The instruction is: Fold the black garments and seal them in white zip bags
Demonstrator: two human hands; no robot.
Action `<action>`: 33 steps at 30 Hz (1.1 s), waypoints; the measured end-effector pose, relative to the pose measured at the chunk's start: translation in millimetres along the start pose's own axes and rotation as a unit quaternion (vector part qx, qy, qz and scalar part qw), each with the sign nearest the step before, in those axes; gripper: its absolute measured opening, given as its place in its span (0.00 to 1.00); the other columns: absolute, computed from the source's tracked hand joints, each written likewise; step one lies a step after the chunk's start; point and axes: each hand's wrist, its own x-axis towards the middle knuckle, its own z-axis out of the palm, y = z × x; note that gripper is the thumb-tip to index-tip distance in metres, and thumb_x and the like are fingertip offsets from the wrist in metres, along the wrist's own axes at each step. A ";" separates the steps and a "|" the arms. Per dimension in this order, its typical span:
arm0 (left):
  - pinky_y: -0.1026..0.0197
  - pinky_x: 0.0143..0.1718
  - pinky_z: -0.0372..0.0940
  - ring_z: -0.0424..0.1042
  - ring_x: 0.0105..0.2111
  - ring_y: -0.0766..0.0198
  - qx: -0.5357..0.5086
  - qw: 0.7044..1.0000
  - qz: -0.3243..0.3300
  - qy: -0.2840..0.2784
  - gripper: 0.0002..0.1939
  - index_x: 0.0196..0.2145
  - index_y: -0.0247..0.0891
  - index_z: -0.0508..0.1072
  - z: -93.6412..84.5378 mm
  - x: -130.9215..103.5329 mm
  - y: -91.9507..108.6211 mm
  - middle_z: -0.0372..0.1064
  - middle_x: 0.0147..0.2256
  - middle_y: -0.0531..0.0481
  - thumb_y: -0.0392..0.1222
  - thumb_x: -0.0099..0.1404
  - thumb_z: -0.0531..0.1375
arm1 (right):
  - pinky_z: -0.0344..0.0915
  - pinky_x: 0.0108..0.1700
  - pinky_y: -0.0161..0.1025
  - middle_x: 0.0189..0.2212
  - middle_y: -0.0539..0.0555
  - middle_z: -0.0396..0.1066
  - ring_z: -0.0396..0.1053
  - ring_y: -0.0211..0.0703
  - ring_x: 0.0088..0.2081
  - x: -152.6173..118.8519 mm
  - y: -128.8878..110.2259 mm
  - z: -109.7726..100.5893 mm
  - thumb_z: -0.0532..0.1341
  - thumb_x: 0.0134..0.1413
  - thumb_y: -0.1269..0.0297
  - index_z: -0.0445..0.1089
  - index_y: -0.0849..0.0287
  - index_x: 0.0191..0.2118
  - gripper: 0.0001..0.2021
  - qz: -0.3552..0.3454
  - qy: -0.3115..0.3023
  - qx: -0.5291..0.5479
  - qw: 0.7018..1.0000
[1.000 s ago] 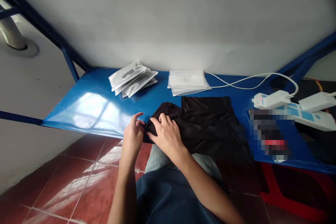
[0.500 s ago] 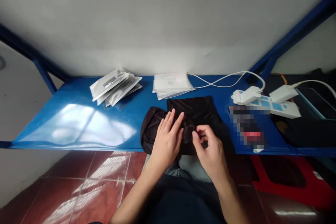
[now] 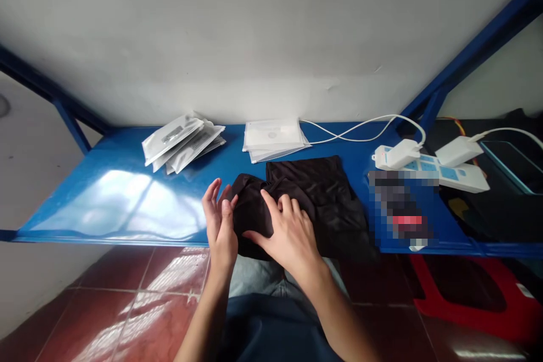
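Black cloth [image 3: 339,203] lies at the front edge of the blue table, its left part folded over in a rounded bundle and its right part spread flatter. My left hand [image 3: 221,223] is at the left end of the bundle, fingers apart and raised, with nothing held in it. On top of the bundle rests my right hand [image 3: 286,226], thumb and index finger spread wide and the other fingers bent, pressing on the cloth without gripping it.
White packets [image 3: 173,138] are piled at the back left of the blue table [image 3: 97,153]. More flat white packets [image 3: 274,134] lie behind the cloth. To the right are a power strip [image 3: 458,172] with chargers, white cables, a phone [image 3: 513,164] and a pixelated item [image 3: 401,203].
My left hand has moved left off the cloth's top to its left end. My right hand has moved left onto the bundle and opened from its pinch.
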 end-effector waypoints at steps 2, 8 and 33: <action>0.45 0.65 0.65 0.61 0.68 0.50 -0.006 1.000 -0.011 -0.009 0.23 0.66 0.52 0.61 -1.4 -3.1 -1.5 0.54 0.70 0.43 0.54 0.76 0.55 | 0.71 0.47 0.53 0.52 0.62 0.71 0.70 0.61 0.50 2.4 -1.7 6.1 0.63 0.62 0.45 0.56 0.47 0.72 0.36 0.001 0.003 -0.028 1.000; 0.46 0.67 0.62 0.59 0.69 0.52 0.046 0.995 0.028 -0.079 0.22 0.67 0.50 0.60 18.1 -14.4 10.6 0.57 0.69 0.45 0.48 0.79 0.51 | 0.72 0.48 0.41 0.48 0.55 0.74 0.75 0.46 0.47 2.0 17.9 -17.9 0.50 0.72 0.66 0.65 0.46 0.66 0.22 -0.019 0.061 0.172 0.983; 0.55 0.58 0.68 0.76 0.54 0.56 0.336 0.877 0.236 -0.249 0.17 0.54 0.43 0.78 34.9 98.9 7.7 0.77 0.52 0.45 0.41 0.77 0.52 | 0.66 0.62 0.52 0.60 0.58 0.71 0.69 0.53 0.60 -40.0 125.7 -26.6 0.58 0.70 0.58 0.71 0.51 0.61 0.18 -0.014 0.256 0.087 0.963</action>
